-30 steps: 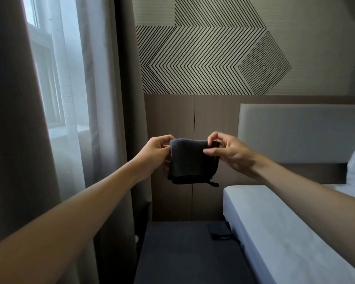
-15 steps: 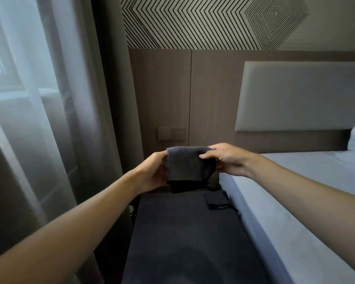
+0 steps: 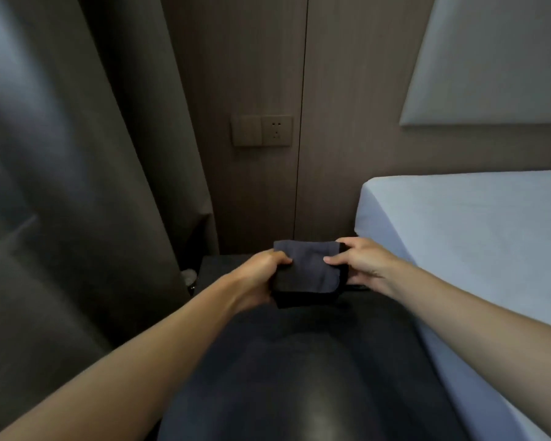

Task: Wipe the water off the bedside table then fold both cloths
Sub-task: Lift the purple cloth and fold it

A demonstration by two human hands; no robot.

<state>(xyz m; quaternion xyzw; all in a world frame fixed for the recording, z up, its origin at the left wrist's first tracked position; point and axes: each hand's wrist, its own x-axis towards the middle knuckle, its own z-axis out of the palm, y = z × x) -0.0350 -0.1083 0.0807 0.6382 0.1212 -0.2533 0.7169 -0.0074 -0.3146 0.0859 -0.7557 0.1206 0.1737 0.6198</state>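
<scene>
A folded dark grey cloth [image 3: 309,268] is held low over the far end of the dark bedside table [image 3: 299,377]. My left hand [image 3: 261,278] grips its left edge with the thumb on top. My right hand [image 3: 363,265] pinches its right edge, thumb on the cloth. Under my right hand a sliver of a second dark cloth [image 3: 358,286] shows on the table; most of it is hidden.
A bed with a pale sheet [image 3: 474,249] runs along the right side of the table. Dark curtains [image 3: 77,186] hang on the left. A wall socket panel [image 3: 261,130] sits on the wooden wall behind. A small round object [image 3: 189,276] lies by the table's left far corner.
Both hands have brought the folded cloth down from chest height to just over the table's far end. The view has tilted downward.
</scene>
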